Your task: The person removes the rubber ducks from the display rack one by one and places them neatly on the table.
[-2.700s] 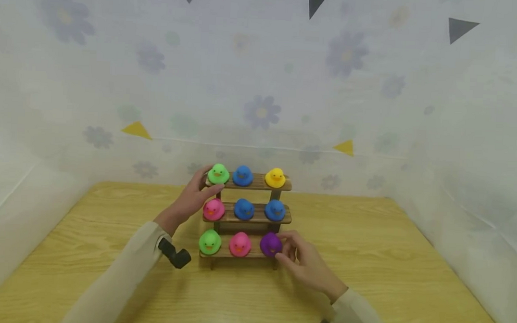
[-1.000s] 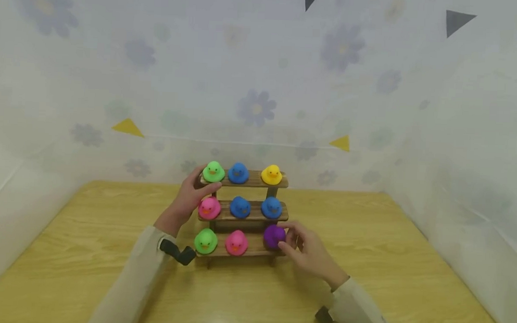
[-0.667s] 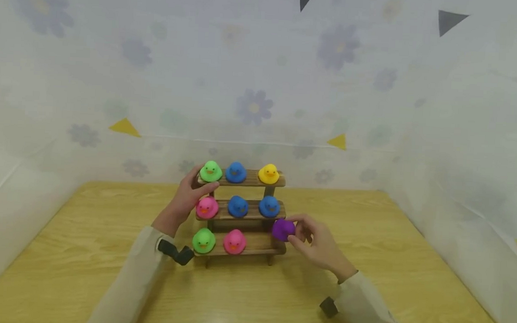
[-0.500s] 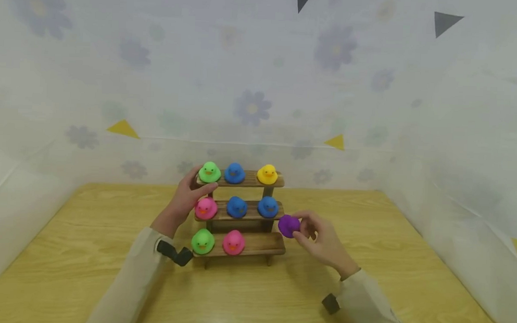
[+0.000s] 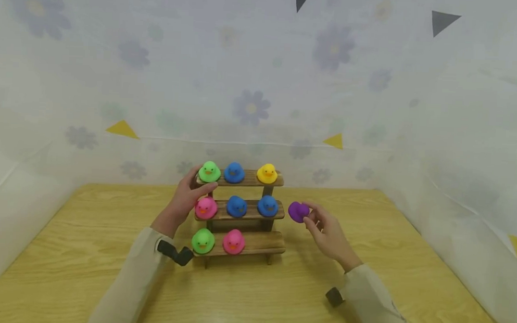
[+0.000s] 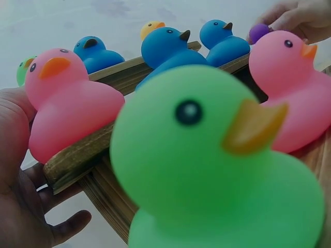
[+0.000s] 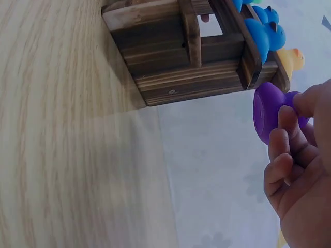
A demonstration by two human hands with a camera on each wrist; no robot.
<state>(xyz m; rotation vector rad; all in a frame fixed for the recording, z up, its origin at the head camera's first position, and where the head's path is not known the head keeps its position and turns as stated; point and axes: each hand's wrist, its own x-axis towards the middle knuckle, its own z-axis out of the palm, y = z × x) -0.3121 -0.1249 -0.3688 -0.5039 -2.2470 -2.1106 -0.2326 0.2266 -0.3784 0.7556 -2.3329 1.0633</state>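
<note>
A three-tier wooden display stand (image 5: 259, 243) bears rubber ducks on each step. My left hand (image 5: 185, 199) grips its upper left end, thumb in front beside the green duck (image 5: 209, 172) and fingers behind. My right hand (image 5: 330, 232) pinches a purple rubber duck (image 5: 298, 212) by its head, just off the right end of the middle step. The right wrist view shows the flat underside of that purple duck (image 7: 265, 112) turned sideways. On the bottom step sit another green duck (image 5: 202, 241) and a pink duck (image 5: 234, 242), with bare wood to their right.
The top step also carries a blue duck (image 5: 234, 173) and a yellow duck (image 5: 267, 174). A pink duck (image 5: 206, 208) and two blue ducks, one at the right end (image 5: 267, 206), line the middle step. Behind the wood-grain table (image 5: 252, 301) hangs a flowered white sheet (image 5: 192, 81).
My right hand has lifted the purple duck off the right end of the bottom step and carried it up and right, tipping it. The left hand keeps its place on the stand.
</note>
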